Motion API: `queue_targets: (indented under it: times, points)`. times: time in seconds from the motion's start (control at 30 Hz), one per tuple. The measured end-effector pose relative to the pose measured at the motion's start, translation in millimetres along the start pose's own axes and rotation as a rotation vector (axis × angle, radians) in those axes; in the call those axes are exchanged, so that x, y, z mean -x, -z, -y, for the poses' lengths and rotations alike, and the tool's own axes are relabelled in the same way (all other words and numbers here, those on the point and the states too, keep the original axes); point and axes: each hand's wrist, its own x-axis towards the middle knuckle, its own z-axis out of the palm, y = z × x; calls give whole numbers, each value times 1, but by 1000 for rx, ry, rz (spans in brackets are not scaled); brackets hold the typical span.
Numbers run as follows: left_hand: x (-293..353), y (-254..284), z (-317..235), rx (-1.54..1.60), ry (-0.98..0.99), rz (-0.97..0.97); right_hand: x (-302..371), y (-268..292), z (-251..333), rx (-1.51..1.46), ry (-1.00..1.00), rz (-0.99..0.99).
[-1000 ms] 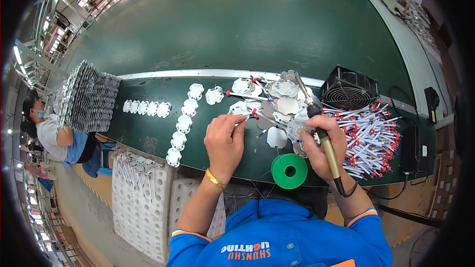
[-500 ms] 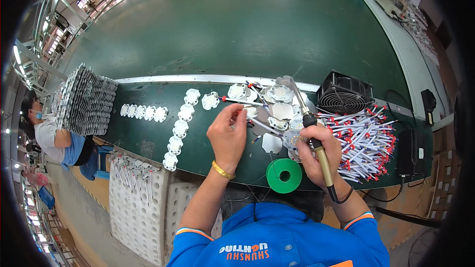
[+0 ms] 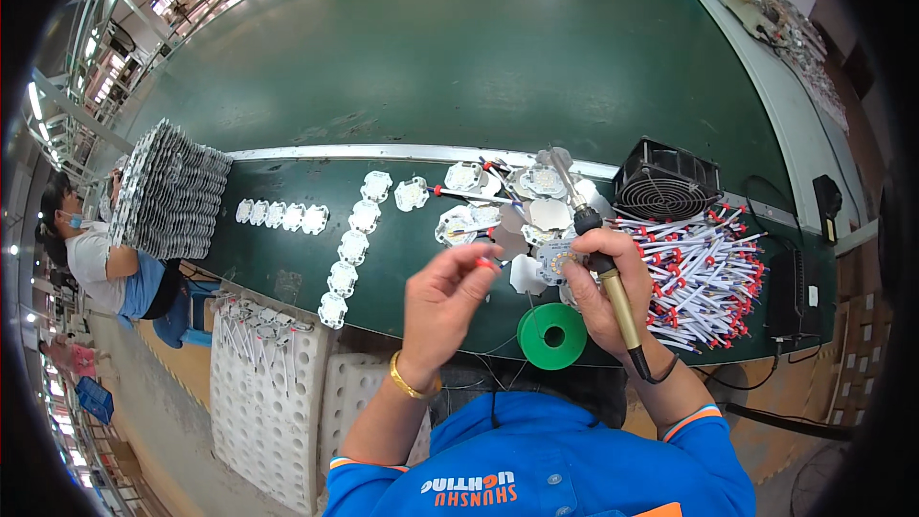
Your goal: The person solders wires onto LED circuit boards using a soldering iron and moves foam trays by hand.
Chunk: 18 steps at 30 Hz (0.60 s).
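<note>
My right hand (image 3: pixel 603 292) grips a soldering iron (image 3: pixel 620 306) with a gold handle, its tip angled up and away over loose round boards. Between its thumb and fingers there is also a silvery LED board (image 3: pixel 555 258). My left hand (image 3: pixel 448 295), a gold bracelet at its wrist, is closed in a pinch just left of that board. A short wire lead with a red end (image 3: pixel 487 264) shows at its fingertips; the rest of it is hidden. Beyond it lies a white LED board (image 3: pixel 467 223) with a wire across it. Below the boards sits a green solder reel (image 3: pixel 551 336).
A heap of white wire leads with red ends (image 3: pixel 694 278) lies at the right, before a black fan (image 3: pixel 667 179). LED boards stand in rows (image 3: pixel 353 249) and a tall stack (image 3: pixel 172 193) at the left. A co-worker (image 3: pixel 100 254) sits beyond the stack.
My left hand has come nearer and slightly right, away from the white board, and a red wire end now shows in its pinch. The soldering iron has shifted slightly left.
</note>
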Motion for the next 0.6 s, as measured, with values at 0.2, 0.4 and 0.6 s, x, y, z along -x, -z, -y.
queue_targets:
  times: [0.2, 0.4, 0.6]
  points:
    - [14, -9, 1, 265, 260, 156, -3, -3, 2, 38, 54, 3]
    - [15, -6, -1, 278, 280, 184, -4, -8, 1, -21, 103, 30]
    - [14, -5, -1, 303, 339, 203, -5, -8, -1, -8, 159, 6]
